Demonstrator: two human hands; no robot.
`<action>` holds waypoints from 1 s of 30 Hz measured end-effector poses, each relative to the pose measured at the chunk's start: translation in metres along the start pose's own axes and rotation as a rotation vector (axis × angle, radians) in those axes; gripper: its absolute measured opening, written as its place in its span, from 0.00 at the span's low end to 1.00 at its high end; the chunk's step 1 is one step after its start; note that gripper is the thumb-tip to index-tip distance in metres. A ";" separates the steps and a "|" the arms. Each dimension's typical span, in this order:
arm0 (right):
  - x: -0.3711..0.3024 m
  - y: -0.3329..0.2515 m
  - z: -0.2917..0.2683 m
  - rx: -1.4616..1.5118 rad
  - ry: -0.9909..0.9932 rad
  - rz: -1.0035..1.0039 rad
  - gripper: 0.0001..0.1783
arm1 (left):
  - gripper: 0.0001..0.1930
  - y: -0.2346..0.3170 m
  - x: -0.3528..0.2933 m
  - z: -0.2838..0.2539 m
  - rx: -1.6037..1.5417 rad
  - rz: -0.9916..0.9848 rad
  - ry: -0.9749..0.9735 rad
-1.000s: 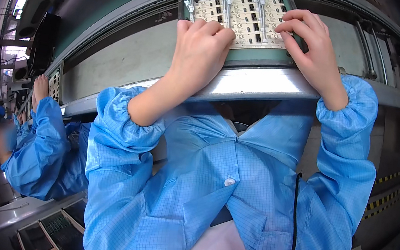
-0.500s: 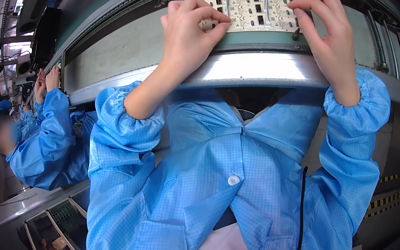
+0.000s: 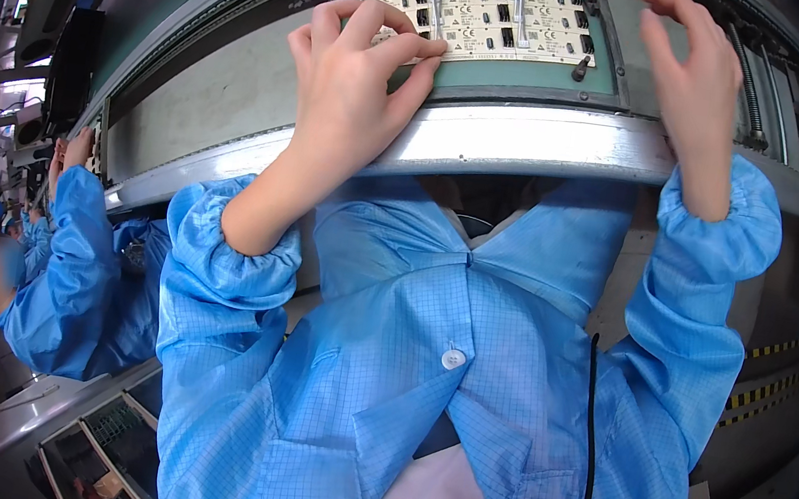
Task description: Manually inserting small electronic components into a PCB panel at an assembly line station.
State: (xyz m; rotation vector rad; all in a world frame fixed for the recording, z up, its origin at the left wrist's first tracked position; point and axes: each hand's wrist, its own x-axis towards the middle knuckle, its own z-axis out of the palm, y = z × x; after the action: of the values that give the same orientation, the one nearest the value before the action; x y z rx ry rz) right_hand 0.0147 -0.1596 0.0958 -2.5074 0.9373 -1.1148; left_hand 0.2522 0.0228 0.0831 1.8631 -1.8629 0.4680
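A pale circuit board panel with rows of small black parts lies in a green carrier at the top. My left hand is over its near left corner, thumb and forefinger closed together at the board's near edge. The tips partly hide that corner, and anything small between them cannot be made out. My right hand is held off the board to the right, fingers apart and nothing in it. A black knob stands at the board's near right corner.
A metal rail runs along the near side of the conveyor line. At the left a co-worker in a blue smock works at the same line. A tray with compartments is at the lower left. A metal spring lies beyond my right hand.
My right hand has moved away from the board to the right, its fingers off the board's edge. My left hand stays at the near left corner. The view has shifted slightly.
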 end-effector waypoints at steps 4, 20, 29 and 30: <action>-0.020 0.072 0.004 -0.404 -0.126 0.164 0.22 | 0.06 0.008 -0.006 0.002 -0.060 0.027 -0.048; 0.041 0.002 0.040 0.336 -0.766 0.036 0.19 | 0.17 -0.037 0.092 0.042 0.309 -0.228 -0.115; 0.151 0.013 0.153 0.188 -0.280 -0.610 0.22 | 0.07 -0.047 0.098 0.081 0.270 -0.096 0.127; 0.149 0.002 0.166 0.296 -0.332 -0.546 0.23 | 0.06 -0.049 0.096 0.083 0.275 -0.086 0.136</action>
State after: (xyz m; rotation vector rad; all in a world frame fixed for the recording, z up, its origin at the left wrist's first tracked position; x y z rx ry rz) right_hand 0.2100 -0.2630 0.0682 -2.6339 -0.0098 -0.8366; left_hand 0.2966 -0.1035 0.0621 2.0189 -1.6907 0.8349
